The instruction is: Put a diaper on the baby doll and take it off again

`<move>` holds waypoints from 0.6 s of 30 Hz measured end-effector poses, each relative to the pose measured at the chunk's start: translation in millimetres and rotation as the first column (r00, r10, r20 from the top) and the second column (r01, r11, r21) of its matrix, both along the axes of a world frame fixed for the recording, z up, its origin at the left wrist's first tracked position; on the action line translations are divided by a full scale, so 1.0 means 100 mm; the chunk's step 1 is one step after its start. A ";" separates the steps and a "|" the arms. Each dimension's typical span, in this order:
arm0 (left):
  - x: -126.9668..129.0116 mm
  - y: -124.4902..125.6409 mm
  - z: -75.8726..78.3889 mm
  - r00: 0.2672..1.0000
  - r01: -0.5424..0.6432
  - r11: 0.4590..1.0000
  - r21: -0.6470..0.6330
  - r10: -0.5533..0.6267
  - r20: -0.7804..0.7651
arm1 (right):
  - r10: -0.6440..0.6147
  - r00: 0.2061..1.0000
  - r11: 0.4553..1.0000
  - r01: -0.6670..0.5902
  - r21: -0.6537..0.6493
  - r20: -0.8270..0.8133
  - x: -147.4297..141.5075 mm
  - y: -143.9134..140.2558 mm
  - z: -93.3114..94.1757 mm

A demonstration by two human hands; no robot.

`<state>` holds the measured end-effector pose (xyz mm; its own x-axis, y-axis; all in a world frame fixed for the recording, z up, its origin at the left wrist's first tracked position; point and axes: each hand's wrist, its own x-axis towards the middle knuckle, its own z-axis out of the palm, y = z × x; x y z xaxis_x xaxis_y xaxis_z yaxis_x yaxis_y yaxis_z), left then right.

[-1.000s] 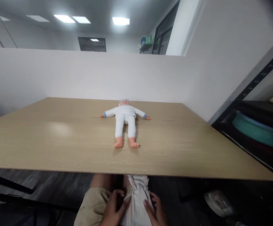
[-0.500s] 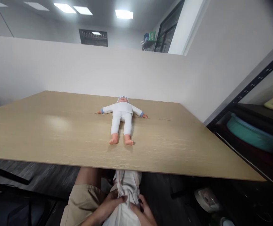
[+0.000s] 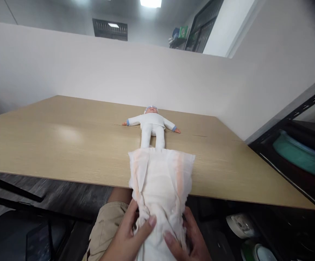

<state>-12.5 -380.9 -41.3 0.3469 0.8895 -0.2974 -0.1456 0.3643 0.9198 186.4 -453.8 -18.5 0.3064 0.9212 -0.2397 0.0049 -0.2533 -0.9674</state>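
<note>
An unfolded white diaper (image 3: 160, 181) with pale orange side stripes stretches out in front of me, its far end rising over the table's front edge. My left hand (image 3: 135, 232) grips its left side, thumb on top. On the opposite side, my right hand (image 3: 187, 239) holds it the same way, fingers behind the material. Beyond it a baby doll (image 3: 153, 125) in a white outfit with blue cuffs lies on its back, arms spread and head toward the wall. The diaper hides the doll's feet from my view.
The wooden table (image 3: 78, 152) stands against a white partition (image 3: 146, 76). To the right, a dark shelf holds a teal basin (image 3: 301, 154). Below it are round containers (image 3: 241, 226). A dark chair seat (image 3: 8, 235) is at lower left.
Both hands have raised the diaper from beneath the table edge, and its far end has opened out in front of the doll's legs. My view has tilted down slightly.
</note>
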 end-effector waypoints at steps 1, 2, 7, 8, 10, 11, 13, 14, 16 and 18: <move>0.00 0.06 0.07 1.000 -0.013 1.000 0.018 0.013 0.011 | 0.019 0.999 1.000 -0.018 0.018 -0.041 -0.09 0.13 0.08; 0.01 0.12 0.11 0.999 -0.026 0.999 0.028 0.025 0.026 | 0.046 0.996 0.999 -0.044 0.032 -0.080 -0.15 0.25 0.12; 0.08 0.30 -0.16 0.996 -0.008 1.000 0.009 0.007 0.086 | 0.100 0.981 0.995 -0.100 0.008 -0.169 -0.20 0.59 -0.17; 0.09 0.30 -0.27 0.997 0.009 1.000 0.005 -0.009 0.082 | 0.098 0.980 0.995 -0.100 -0.004 -0.176 -0.18 0.60 -0.27; 0.07 0.27 -0.46 0.996 0.035 0.999 -0.005 -0.035 0.081 | 0.097 0.981 0.995 -0.102 -0.023 -0.170 -0.13 0.57 -0.44; 0.06 0.24 -0.53 0.995 0.044 0.999 -0.011 -0.043 0.087 | 0.097 0.984 0.994 -0.102 -0.027 -0.148 -0.11 0.55 -0.50; 0.04 0.20 -0.60 0.994 0.047 0.998 -0.030 -0.043 0.101 | 0.078 0.996 0.997 -0.079 -0.025 -0.047 -0.08 0.49 -0.57; 0.03 0.18 -0.60 0.994 0.042 0.998 -0.040 -0.038 0.101 | 0.053 0.998 0.999 -0.052 -0.012 0.037 -0.07 0.46 -0.57; 0.02 0.15 -0.56 0.997 0.032 0.998 -0.056 -0.028 0.079 | -0.050 0.966 0.997 0.034 0.068 0.255 -0.06 0.42 -0.54; 0.02 0.13 -0.48 0.999 0.023 0.998 -0.066 -0.020 0.047 | -0.181 0.874 0.974 0.097 0.203 0.450 -0.06 0.42 -0.46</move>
